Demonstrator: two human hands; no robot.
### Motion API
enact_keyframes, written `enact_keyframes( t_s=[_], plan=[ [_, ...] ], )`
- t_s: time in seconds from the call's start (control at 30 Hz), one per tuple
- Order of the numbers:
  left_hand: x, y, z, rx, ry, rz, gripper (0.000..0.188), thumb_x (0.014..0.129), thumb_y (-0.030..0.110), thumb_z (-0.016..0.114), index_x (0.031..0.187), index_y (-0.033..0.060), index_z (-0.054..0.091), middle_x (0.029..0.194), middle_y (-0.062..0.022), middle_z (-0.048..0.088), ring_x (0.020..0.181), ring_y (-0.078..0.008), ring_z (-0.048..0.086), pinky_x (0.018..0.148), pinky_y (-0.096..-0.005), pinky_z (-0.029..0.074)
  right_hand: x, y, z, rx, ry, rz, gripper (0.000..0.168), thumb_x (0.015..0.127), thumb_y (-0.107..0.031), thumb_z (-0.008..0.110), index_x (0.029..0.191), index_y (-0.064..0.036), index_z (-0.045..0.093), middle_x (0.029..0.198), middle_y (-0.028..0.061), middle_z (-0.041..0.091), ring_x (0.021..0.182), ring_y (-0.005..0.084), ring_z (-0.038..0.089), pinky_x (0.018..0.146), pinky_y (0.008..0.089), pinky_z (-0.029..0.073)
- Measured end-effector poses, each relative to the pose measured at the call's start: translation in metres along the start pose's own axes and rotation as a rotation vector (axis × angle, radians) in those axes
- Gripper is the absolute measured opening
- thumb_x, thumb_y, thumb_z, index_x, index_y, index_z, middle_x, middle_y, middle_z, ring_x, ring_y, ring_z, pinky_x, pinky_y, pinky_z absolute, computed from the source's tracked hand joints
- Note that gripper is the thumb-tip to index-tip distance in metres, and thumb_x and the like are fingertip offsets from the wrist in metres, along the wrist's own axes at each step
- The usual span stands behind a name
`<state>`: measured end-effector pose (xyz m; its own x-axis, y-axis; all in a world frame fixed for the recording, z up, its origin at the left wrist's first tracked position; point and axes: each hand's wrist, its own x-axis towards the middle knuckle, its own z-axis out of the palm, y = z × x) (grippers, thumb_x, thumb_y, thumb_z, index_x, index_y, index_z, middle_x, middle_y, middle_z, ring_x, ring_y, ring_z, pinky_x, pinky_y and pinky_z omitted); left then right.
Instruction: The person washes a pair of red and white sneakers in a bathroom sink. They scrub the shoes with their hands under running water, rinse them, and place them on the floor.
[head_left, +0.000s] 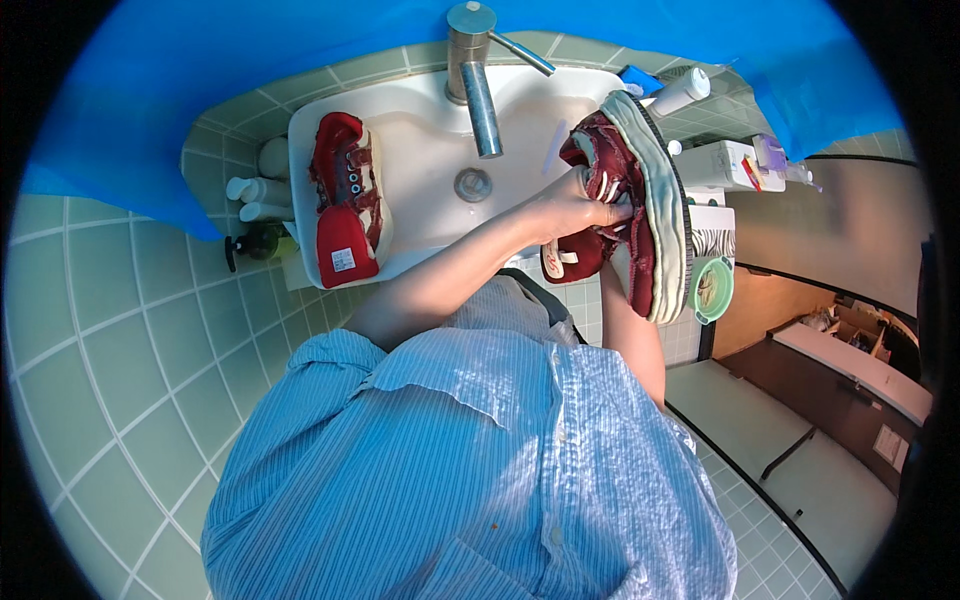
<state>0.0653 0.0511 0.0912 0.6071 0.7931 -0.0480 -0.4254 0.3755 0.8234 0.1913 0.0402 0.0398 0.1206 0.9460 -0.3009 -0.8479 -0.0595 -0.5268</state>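
Note:
My left hand grips a dark red sneaker by its laced opening, over the right side of the sink. The sneaker is tipped on its side, its thick off-white sole facing right and its red tongue hanging toward me. My right forearm rises behind the sneaker's lower end, and the shoe hides that hand. Along the left side of the white washbasin lies the matching red sneaker, laces out and eyelets showing, its tongue folded out with a printed label on it.
A metal faucet reaches over the basin above the drain. Pump bottles and white tubes crowd the left edge. To the right are a white bottle, a white box and a green tub. Blue sheeting hangs behind.

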Motion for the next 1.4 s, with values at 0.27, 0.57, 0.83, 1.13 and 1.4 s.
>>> enact_keyframes(
  t_s=[0.27,0.57,0.83,1.13,1.4],
  plan=[
    [0.012,0.012,0.008,-0.191,0.141,-0.089,0.032,0.081,0.018,0.073,0.108,0.0060,0.061,0.101,-0.0042,0.066,0.094,-0.0160,0.061,0.088,-0.0322,0.047,0.018,-0.031,0.006,-0.057,-0.026,0.154,0.048,0.095,-0.043,0.040,0.130,-0.011,0.046,0.121,0.0103,0.056,0.107,0.0274,0.056,0.093,0.0523,0.046],
    [0.030,-0.007,-0.005,-0.591,-0.009,-0.021,0.042,0.092,0.024,0.052,0.125,-0.0012,0.048,0.120,-0.0113,0.057,0.111,-0.0217,0.054,0.102,-0.0369,0.038,-0.060,-0.064,0.022,-0.366,0.176,0.162,0.054,0.092,-0.048,0.041,0.127,-0.007,0.049,0.117,0.0136,0.059,0.108,0.0314,0.056,0.086,0.0540,0.050],
    [0.010,-0.030,0.006,0.031,0.156,0.135,0.031,0.086,0.014,0.063,0.113,0.0026,0.057,0.105,-0.0065,0.063,0.096,-0.0145,0.059,0.083,-0.0300,0.047,-0.032,-0.091,0.037,-1.089,-0.101,0.389,0.044,0.079,-0.009,0.061,0.119,0.002,0.048,0.099,0.0110,0.058,0.083,0.0153,0.060,0.063,0.0339,0.058],
    [0.007,-0.059,-0.010,0.433,0.113,0.322,0.038,0.084,0.022,0.064,0.115,0.0032,0.057,0.115,-0.0106,0.060,0.105,-0.0227,0.056,0.092,-0.0364,0.042,-0.006,-0.083,0.012,-1.650,-0.039,0.278,0.021,0.078,-0.002,0.057,0.098,0.002,0.063,0.074,0.0114,0.066,0.064,0.0209,0.065,0.061,0.0309,0.050],
    [0.016,-0.055,0.008,0.761,0.081,0.563,0.032,0.081,0.016,0.064,0.111,0.0050,0.059,0.109,-0.0106,0.061,0.098,-0.0241,0.059,0.086,-0.0352,0.045,0.019,-0.053,-0.037,-1.157,-0.204,-0.416,0.032,0.074,-0.011,0.068,0.102,0.004,0.061,0.095,0.0083,0.067,0.083,0.0161,0.062,0.077,0.0300,0.048]
  ],
)
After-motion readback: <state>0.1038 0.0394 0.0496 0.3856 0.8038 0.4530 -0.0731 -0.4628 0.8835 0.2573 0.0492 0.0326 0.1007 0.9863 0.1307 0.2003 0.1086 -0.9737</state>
